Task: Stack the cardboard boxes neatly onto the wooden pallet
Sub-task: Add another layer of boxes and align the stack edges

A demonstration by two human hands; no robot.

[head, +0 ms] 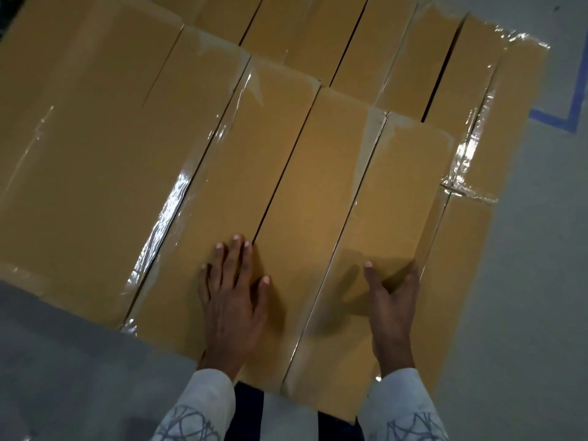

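Note:
Brown cardboard boxes sealed with clear tape fill the view, packed side by side in rows. My left hand (234, 300) lies flat, fingers spread, on the top of the nearest middle box (229, 186). My right hand (394, 300) rests on the box to its right (381, 202), thumb on the top face and fingers curled over its right edge. A lower box (458, 249) sits against that edge. A further row of boxes (359, 46) lies behind. The boxes hide the wooden pallet entirely.
Grey concrete floor (534, 249) runs along the right side and at the lower left. A blue tape line (569, 113) marks the floor at the upper right. A large box (79, 154) stands at the left. My white patterned sleeves (203, 409) show at the bottom.

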